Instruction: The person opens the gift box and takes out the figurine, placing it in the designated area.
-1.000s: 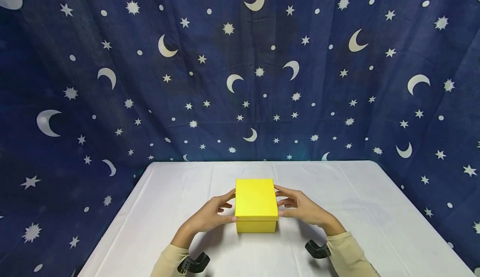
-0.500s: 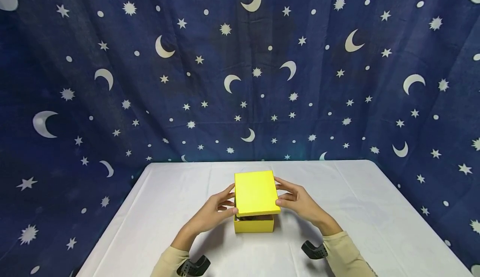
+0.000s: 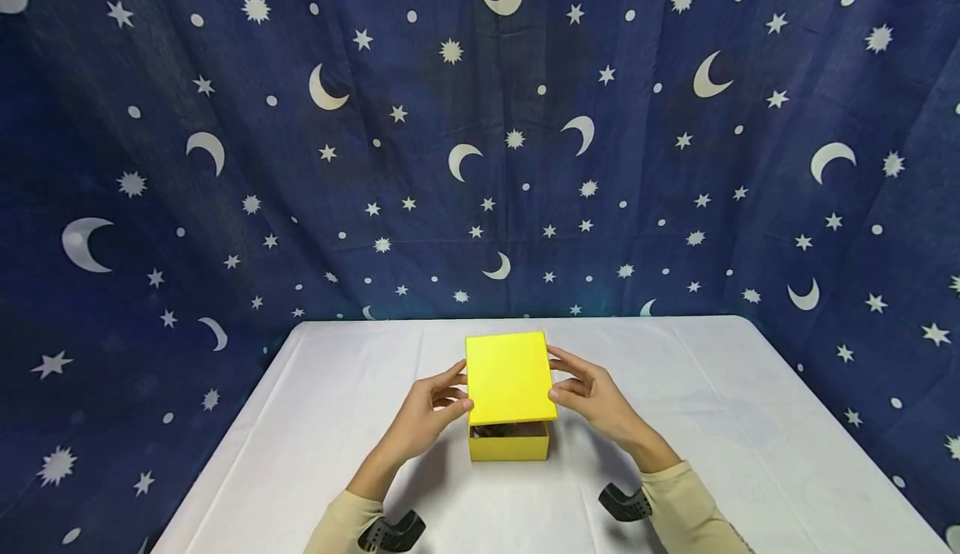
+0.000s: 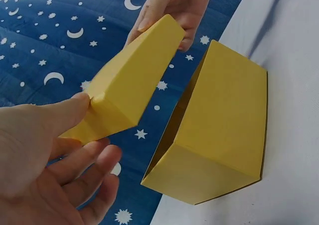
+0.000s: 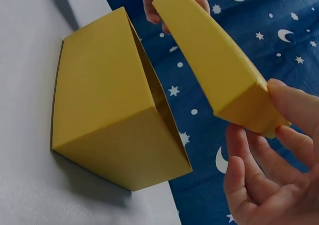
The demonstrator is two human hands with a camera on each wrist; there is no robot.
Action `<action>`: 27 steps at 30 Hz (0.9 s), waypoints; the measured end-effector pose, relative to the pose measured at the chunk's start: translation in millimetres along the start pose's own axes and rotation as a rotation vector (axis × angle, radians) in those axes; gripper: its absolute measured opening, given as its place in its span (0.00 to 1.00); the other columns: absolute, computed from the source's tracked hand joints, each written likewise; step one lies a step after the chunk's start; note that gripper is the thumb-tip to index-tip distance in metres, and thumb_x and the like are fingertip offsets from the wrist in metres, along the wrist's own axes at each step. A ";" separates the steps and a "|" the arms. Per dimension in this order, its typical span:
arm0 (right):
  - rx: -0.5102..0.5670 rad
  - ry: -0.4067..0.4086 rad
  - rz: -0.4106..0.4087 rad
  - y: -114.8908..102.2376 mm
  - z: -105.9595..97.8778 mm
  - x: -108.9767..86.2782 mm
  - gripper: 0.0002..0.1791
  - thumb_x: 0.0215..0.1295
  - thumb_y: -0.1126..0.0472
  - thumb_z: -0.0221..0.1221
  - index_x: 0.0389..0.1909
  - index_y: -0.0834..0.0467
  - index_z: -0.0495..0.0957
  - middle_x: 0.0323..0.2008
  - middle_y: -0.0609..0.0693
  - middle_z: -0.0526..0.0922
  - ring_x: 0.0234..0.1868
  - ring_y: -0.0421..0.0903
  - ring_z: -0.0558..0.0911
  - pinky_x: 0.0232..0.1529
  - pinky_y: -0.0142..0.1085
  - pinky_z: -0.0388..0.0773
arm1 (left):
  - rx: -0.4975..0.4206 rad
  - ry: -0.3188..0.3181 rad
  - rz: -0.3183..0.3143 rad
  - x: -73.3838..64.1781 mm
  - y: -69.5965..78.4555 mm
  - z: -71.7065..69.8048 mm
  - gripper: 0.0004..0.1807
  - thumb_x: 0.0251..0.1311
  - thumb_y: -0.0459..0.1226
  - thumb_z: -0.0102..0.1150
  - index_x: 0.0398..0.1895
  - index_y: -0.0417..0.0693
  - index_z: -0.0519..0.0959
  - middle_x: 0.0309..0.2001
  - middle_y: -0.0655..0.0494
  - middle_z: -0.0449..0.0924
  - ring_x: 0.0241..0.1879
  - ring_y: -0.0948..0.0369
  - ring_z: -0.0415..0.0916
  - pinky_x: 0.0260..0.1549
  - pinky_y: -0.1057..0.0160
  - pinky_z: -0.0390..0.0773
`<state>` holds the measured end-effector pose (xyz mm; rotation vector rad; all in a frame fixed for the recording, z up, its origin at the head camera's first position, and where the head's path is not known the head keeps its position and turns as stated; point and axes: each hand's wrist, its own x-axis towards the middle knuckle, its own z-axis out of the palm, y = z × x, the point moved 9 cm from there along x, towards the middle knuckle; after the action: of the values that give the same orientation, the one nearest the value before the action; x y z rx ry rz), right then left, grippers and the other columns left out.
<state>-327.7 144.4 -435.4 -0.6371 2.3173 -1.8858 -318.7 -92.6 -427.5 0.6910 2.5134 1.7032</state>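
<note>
A yellow box lid (image 3: 510,377) is held between both hands, raised above the yellow box (image 3: 508,448) that stands on the table. My left hand (image 3: 422,414) grips the lid's left side, thumb (image 4: 70,110) at its near corner. On the opposite side my right hand (image 3: 597,400) pinches the lid between thumb and fingers. Both wrist views show a gap between the lid (image 5: 214,60) and the box (image 5: 109,105). Something dark shows inside the box in the head view, too little to identify; the lid hides the rest.
A white-covered table (image 3: 675,421) carries the box near its middle. Behind it hangs a dark blue curtain (image 3: 420,271) with moons and stars. Each wrist wears a black strap device, such as the left one (image 3: 392,531).
The lid was seated on the box one second ago. Both hands have lifted it up and away from the box, uncovering the near part of the opening.
</note>
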 end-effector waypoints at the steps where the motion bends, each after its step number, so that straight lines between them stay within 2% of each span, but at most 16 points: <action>1: 0.004 0.007 -0.010 -1.3 -0.3 0.0 0.38 0.69 0.62 0.63 0.77 0.61 0.59 0.69 0.70 0.69 0.47 0.38 0.85 0.49 0.26 0.83 | -0.005 0.011 -0.004 0.7 -0.1 -0.8 0.35 0.66 0.34 0.64 0.74 0.36 0.65 0.60 0.39 0.81 0.52 0.51 0.82 0.51 0.70 0.82; 7: 0.002 0.060 -0.017 -5.0 -2.6 -0.6 0.34 0.69 0.63 0.63 0.73 0.66 0.65 0.66 0.69 0.72 0.48 0.34 0.83 0.49 0.24 0.83 | -0.026 0.058 -0.025 3.7 0.7 -4.1 0.35 0.63 0.31 0.66 0.72 0.34 0.67 0.58 0.39 0.82 0.52 0.50 0.82 0.50 0.73 0.81; 11: 0.011 0.068 -0.006 -4.8 -1.5 -1.1 0.32 0.69 0.64 0.63 0.70 0.71 0.66 0.64 0.71 0.74 0.47 0.32 0.83 0.50 0.23 0.82 | -0.039 0.080 -0.038 3.9 0.1 -6.6 0.34 0.62 0.32 0.67 0.71 0.35 0.69 0.56 0.41 0.83 0.52 0.51 0.82 0.49 0.74 0.81; 18: 0.026 0.089 -0.022 -5.6 0.3 0.3 0.27 0.70 0.65 0.61 0.67 0.73 0.70 0.60 0.72 0.76 0.47 0.32 0.84 0.51 0.23 0.82 | -0.049 0.141 -0.017 2.5 1.8 -13.5 0.31 0.61 0.30 0.67 0.69 0.37 0.73 0.53 0.42 0.85 0.49 0.53 0.82 0.50 0.71 0.82; 22: 0.020 0.123 -0.019 -7.6 -0.6 -0.8 0.26 0.70 0.66 0.61 0.64 0.74 0.72 0.51 0.65 0.81 0.44 0.33 0.84 0.49 0.24 0.82 | -0.027 0.179 -0.007 -0.3 3.9 -16.2 0.30 0.60 0.30 0.68 0.67 0.40 0.75 0.50 0.45 0.85 0.48 0.51 0.82 0.50 0.69 0.83; 27: -0.010 0.143 -0.025 -10.9 0.1 -3.1 0.26 0.69 0.66 0.62 0.64 0.75 0.71 0.38 0.52 0.82 0.40 0.35 0.82 0.47 0.24 0.81 | 0.029 0.244 0.038 -4.8 10.3 -19.2 0.29 0.57 0.31 0.71 0.64 0.45 0.79 0.43 0.50 0.85 0.44 0.57 0.80 0.49 0.64 0.83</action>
<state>-321.9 143.9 -425.6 -0.5518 2.4160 -1.9944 -315.9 -108.1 -411.7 0.5670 2.7043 1.8718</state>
